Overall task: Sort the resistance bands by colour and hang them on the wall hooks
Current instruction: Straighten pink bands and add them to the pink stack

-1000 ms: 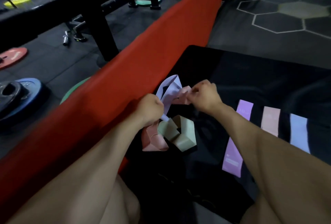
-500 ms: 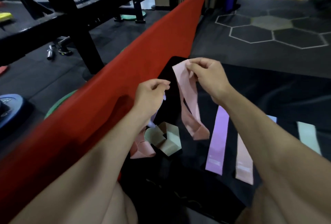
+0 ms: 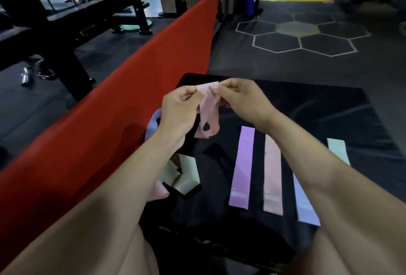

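A twisted pink band hangs above the black mat. My left hand and my right hand pinch its top edge from either side. On the mat lie flat a purple band, a pink band, a pale blue band and a mint band, the last two partly behind my right forearm. A tangle of cream bands and a pink band lies under my left forearm. A lavender band shows behind my left wrist.
A long red padded edge runs diagonally along the mat's left side. Beyond it stand a black rack, a barbell end and a green weight plate. Dark floor with hexagon markings lies beyond the mat.
The pink band, lifted out of the pile by my right hand alone, is now pinched by both hands. My left hand let go of the lavender band. The camera tilted up.
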